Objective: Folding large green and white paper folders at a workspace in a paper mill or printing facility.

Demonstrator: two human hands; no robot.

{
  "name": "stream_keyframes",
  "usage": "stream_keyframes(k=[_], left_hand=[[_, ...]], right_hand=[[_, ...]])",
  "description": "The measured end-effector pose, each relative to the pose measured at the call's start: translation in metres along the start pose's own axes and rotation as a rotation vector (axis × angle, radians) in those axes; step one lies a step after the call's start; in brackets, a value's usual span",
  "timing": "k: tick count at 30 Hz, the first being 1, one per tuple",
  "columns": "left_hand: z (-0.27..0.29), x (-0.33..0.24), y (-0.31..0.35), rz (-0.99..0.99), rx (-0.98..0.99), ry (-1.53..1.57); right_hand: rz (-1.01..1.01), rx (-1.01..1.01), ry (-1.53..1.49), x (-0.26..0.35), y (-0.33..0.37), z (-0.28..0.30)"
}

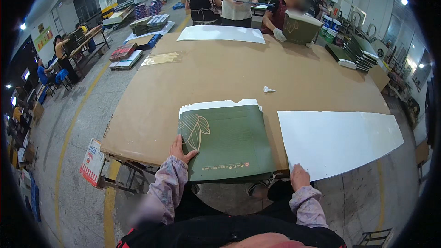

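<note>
A flat green paper bag (229, 142) with a gold leaf drawing lies in front of me at the table's near edge, white uneven flaps showing along its far end. My left hand (180, 150) rests on its left edge, thumb spread over the green face and fingers stretched along the side. To the right is a large white paper sheet (340, 140), its near edge reaching the table's rim. At that sheet's near left corner, my right hand (300, 177) is closed on the edge with fingers curled; the fingertips are partly hidden.
A small white nozzle cap (269, 89) lies on the brown table (220, 71). Farther off are pale strips (161, 58) and another white sheet (220, 34). Across the table, a gloved co-worker handles a green bag (301, 28), with stacked green bags (356, 53) at the far right.
</note>
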State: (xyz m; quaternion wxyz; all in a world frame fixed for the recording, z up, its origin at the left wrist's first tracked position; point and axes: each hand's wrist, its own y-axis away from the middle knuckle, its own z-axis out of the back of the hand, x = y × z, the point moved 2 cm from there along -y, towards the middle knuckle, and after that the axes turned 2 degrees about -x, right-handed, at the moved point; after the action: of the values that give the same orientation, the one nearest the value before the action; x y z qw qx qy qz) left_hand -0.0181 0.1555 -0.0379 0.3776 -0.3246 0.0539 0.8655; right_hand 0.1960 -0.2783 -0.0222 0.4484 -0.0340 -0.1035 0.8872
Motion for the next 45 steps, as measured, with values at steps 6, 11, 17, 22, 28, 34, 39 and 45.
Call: stream_keyframes(k=[6,11,17,22,28,34,39,45], left_hand=[[0.036,-0.05,0.01,-0.182,-0.02,-0.358],[0.032,-0.108,0.039,-0.603,0.222,0.05],[0.01,-0.187,0.073,-0.55,0.027,0.88],[-0.038,-0.116,0.06,-0.216,-0.132,1.379],[0.069,-0.042,0.048,0.356,-0.29,1.321],[0.122,0.004,0.041,0.453,-0.135,1.386],[0.094,0.027,0.047,0.227,0.226,0.558],[0.053,-0.026,0.065,0.014,0.161,0.546]], right_hand=[[-0.218,-0.348,0.002,-0.052,-0.058,0.124],[0.154,-0.591,-0.28,0.045,-0.112,0.213],[0.689,-0.419,-0.927,0.232,-0.103,0.205],[0.896,-0.177,-1.102,0.273,-0.071,0.183],[0.879,-0.077,-0.509,0.208,-0.052,0.106],[0.713,-0.114,-0.548,0.156,-0.044,0.069],[0.574,-0.149,-0.528,0.165,-0.047,0.088],[0.652,-0.297,-0.433,0.173,-0.059,0.11]])
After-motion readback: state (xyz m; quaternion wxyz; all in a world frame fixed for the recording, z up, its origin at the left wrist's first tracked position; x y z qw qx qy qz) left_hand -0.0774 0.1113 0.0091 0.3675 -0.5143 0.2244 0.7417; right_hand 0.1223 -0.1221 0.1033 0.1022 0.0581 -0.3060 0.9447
